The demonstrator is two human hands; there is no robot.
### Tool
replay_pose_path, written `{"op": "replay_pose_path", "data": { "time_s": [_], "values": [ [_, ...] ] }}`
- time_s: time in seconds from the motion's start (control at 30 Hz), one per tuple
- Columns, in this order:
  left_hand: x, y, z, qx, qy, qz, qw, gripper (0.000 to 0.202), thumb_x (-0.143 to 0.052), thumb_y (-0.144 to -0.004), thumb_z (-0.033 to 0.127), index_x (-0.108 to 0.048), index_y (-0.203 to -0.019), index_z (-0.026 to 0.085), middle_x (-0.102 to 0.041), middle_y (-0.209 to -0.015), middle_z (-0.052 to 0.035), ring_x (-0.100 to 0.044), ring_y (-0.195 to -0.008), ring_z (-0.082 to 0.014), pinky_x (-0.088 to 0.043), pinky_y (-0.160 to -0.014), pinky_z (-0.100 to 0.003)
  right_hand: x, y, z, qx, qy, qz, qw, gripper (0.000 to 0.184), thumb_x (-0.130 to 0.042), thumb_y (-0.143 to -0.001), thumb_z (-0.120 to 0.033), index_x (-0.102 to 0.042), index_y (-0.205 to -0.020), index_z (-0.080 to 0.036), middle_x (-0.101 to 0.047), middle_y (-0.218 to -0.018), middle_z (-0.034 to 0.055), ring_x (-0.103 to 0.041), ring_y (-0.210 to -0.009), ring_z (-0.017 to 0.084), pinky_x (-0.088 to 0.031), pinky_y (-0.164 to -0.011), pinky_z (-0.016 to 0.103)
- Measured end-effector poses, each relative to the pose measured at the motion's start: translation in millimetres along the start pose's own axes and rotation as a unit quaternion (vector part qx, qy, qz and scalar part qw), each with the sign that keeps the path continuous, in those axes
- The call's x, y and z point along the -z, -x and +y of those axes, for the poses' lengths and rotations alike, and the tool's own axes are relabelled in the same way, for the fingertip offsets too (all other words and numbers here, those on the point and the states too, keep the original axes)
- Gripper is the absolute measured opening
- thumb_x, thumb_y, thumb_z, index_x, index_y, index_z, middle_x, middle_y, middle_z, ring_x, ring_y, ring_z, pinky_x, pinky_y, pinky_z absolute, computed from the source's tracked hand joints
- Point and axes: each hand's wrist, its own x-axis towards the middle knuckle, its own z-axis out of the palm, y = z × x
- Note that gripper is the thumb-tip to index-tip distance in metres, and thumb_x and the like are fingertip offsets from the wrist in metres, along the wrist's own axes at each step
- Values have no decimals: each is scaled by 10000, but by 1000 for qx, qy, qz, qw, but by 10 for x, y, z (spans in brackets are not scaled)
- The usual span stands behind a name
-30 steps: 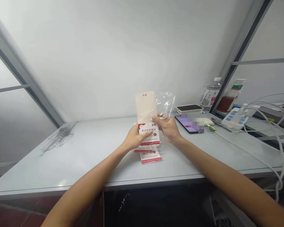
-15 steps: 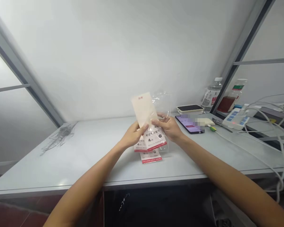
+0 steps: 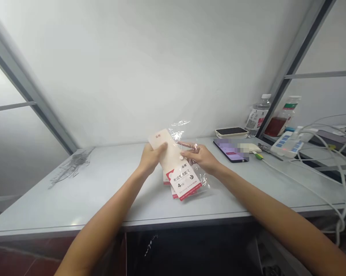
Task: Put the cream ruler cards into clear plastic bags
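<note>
Sinking lower since the earlier frame, the cream card point(image 3: 170, 155) is slanting above red-edged packets point(image 3: 174, 192) on the worktop point(image 3: 109, 180). The left hand point(image 3: 150, 158) is gripping its upper end; the right hand point(image 3: 204, 158) is touching the clear sleeve point(image 3: 178, 135), though whether its grip is closing I cannot tell.

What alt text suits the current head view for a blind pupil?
The left hand holds a cream card trimmed in red; the right hand touches clear plastic against it, over similar cards on a pale desk. Phones and bottles are at right.
</note>
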Motion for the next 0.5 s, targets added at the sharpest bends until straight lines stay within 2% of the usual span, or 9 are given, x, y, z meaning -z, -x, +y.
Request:
{"op": "replay_pose_path", "data": {
  "time_s": [0.17,0.33,0.5],
  "values": [
    [-1,-6,-1,6,-19,7,1000,331,-651,-692,384,-629,-905,131,-667,-969,-126,-629,-868,-270,-504,-716,-394,-40,14,34,13,-28,-9,1000,692,-673,-698,-339,-413,-1332,-244,-645,-659,-24,-550,-540,110,-439,-504,242],
    [5,6,21,6,14,-34,999,325,-670,-678,365,-626,-915,146,-661,-1001,-114,-622,-900,-260,-495,-727,-375,-37,28,21,29,-25,-35,999,746,-665,-704,-323,-337,-1371,-252,-616,-633,-49,-509,-519,91,-395,-480,217],
    [3,4,11,16,20,-35,999,371,-691,-655,350,-612,-955,146,-651,-1030,-117,-602,-949,-266,-491,-749,-378,-16,12,29,8,-13,-40,999,737,-679,-688,-315,-374,-1355,-240,-643,-673,-13,-534,-541,115,-413,-480,235]
  ]
}}
